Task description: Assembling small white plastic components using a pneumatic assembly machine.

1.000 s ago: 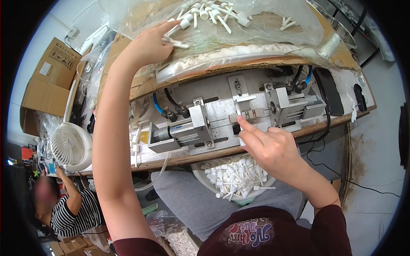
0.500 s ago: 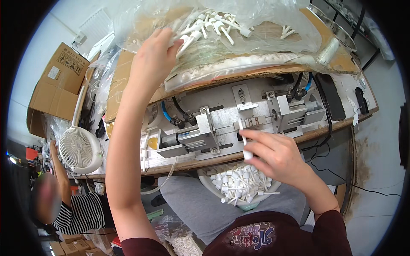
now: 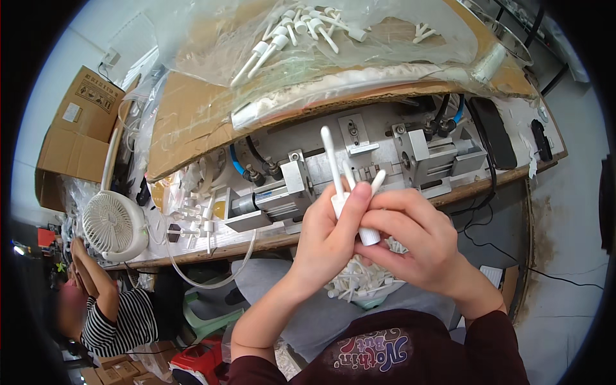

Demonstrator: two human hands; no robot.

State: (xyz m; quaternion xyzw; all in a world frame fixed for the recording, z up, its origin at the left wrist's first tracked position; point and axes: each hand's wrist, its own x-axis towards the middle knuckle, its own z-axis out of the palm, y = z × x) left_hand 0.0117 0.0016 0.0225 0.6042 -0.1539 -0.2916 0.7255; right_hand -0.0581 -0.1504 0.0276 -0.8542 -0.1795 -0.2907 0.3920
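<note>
My left hand (image 3: 324, 234) is closed on a white applicator cap (image 3: 339, 204) with a long rod pointing up. Beside it my right hand (image 3: 414, 237) pinches another white applicator cap (image 3: 369, 236), ribbed and tilted, its cap end downward. A second rod tip (image 3: 380, 178) rises by the right fingers, and a shorter rod shows between the two hands. Which cap that short rod belongs to is hidden by the fingers. Both hands touch each other in front of a metal clamping fixture (image 3: 420, 157). Below them a bowl holds many white applicators (image 3: 359, 279), partly covered by my hands.
More white applicators (image 3: 279, 42) lie on clear plastic over a cardboard sheet (image 3: 186, 122) at the back. A black phone (image 3: 493, 135) rests to the right. On the left stand a small white fan (image 3: 114, 224) and a carton (image 3: 80, 128); beyond, a person in a striped shirt (image 3: 122, 321) sits.
My left hand has come down from the applicators on the plastic to my right hand, now with an applicator in it. The right hand still holds one, its cap end still low.
</note>
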